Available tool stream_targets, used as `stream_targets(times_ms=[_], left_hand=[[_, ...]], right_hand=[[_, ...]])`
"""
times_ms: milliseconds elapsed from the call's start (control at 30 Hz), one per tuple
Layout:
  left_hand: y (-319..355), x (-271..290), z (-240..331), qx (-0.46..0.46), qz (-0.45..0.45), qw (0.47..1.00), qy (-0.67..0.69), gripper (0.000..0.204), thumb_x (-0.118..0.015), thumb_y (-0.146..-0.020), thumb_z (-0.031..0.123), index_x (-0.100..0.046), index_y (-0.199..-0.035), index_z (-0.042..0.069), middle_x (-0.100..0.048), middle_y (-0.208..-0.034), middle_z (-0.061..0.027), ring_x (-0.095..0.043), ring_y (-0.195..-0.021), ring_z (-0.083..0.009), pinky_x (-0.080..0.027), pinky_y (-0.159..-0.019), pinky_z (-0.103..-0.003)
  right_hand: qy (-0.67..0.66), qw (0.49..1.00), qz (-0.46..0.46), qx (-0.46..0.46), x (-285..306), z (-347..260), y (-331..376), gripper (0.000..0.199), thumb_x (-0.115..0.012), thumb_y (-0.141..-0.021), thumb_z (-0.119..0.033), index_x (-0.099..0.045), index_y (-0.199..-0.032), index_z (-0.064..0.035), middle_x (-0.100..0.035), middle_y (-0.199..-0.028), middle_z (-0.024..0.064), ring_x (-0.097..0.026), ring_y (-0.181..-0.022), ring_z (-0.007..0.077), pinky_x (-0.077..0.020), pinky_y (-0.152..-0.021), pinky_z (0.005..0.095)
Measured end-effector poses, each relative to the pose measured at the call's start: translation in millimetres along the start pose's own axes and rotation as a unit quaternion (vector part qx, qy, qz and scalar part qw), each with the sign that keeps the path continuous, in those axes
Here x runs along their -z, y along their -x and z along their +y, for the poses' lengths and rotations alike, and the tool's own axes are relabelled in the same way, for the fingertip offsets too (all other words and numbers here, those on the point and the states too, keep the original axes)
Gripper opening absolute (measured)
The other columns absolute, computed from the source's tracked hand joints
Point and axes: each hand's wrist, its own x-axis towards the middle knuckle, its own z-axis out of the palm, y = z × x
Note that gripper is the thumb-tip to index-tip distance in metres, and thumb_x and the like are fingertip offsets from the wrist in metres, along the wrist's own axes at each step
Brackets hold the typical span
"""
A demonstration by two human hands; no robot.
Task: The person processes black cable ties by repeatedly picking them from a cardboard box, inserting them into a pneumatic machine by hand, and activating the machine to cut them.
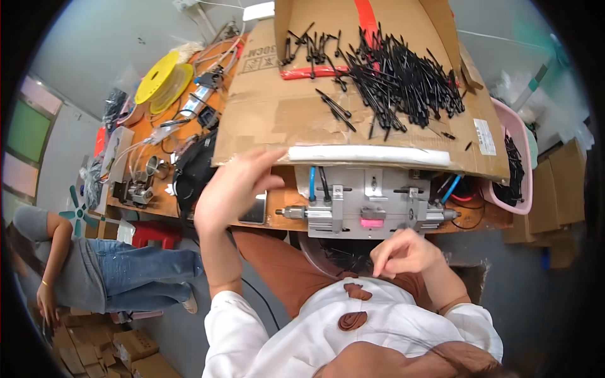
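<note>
My left hand [236,186] is raised over the near left edge of the cardboard sheet [265,113], its fingers stretched out and apart, slightly blurred, with nothing visible in them. Just in front of the metal fixture [353,205], my right hand [406,253] is closed with its fingers curled together; whatever they may hold is hidden. The fixture has a cylinder at each side, blue and black air tubes, and a small pink block [372,223] at its front middle. Many slim black rod-shaped parts [403,79] lie heaped on the cardboard, a few scattered nearer me.
A white strip [368,155] runs along the cardboard's near edge. At right stands a pink basket [518,126] holding black parts. A phone [255,209], a yellow spool [157,79] and tubing lie on the left. Another person [113,264] stands at far left.
</note>
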Motion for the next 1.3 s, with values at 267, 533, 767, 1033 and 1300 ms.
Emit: stream_targets(times_ms=[267,533,767,1033,1300], left_hand=[[-189,-51,-90,0.054,0.225,0.971,-0.052,0.045,-0.054,-0.093,0.029,-0.048,-0.127,0.0,-0.054,-0.109,-0.0283,-0.053,-0.102,-0.0392,-0.044,-0.088,-0.044],[-290,-77,-135,0.191,0.142,0.943,-0.231,0.064,-0.031,-0.095,0.056,-0.039,-0.14,0.012,-0.044,-0.13,-0.0288,-0.039,-0.125,-0.0397,-0.033,-0.1,-0.049],[-288,-73,-108,0.235,0.057,0.958,-0.152,0.064,-0.03,-0.093,0.06,-0.038,-0.143,0.02,-0.036,-0.142,-0.0233,-0.029,-0.134,-0.0399,-0.023,-0.105,-0.059],[-291,-78,-99,0.256,0.056,0.961,-0.089,0.074,-0.023,-0.09,0.069,-0.027,-0.149,0.025,-0.028,-0.148,-0.0226,-0.02,-0.139,-0.0374,-0.013,-0.108,-0.061],[-290,-79,-109,0.304,0.046,0.945,-0.116,0.081,-0.021,-0.085,0.076,-0.023,-0.15,0.026,-0.023,-0.151,-0.0225,-0.016,-0.141,-0.0399,-0.008,-0.108,-0.064]], right_hand=[[0.098,0.984,0.149,0.011,11,-27,-1,0.008,-0.062,-0.085,0.0,-0.068,-0.084,0.0047,-0.062,-0.068,0.0083,-0.054,-0.058,0.0122,-0.0439,-0.061,0.0261],[0.254,0.949,0.169,0.083,10,-28,-16,0.005,-0.066,-0.082,-0.001,-0.069,-0.085,0.0,-0.065,-0.073,0.0064,-0.054,-0.061,0.0125,-0.0462,-0.07,0.0269],[0.288,0.929,0.217,0.079,33,-27,-4,0.004,-0.067,-0.084,-0.004,-0.07,-0.086,-0.0011,-0.065,-0.074,0.0051,-0.054,-0.062,0.0121,-0.0406,-0.055,0.0252],[0.3,0.92,0.23,0.1,40,-23,-10,0.004,-0.067,-0.084,-0.005,-0.07,-0.085,-0.0027,-0.064,-0.072,0.0037,-0.05,-0.06,0.0105,-0.0378,-0.053,0.0245],[0.319,0.908,0.238,0.128,55,-19,-7,0.002,-0.068,-0.082,-0.003,-0.069,-0.083,-0.0011,-0.062,-0.07,0.0048,-0.049,-0.059,0.0119,-0.0375,-0.052,0.0255]])
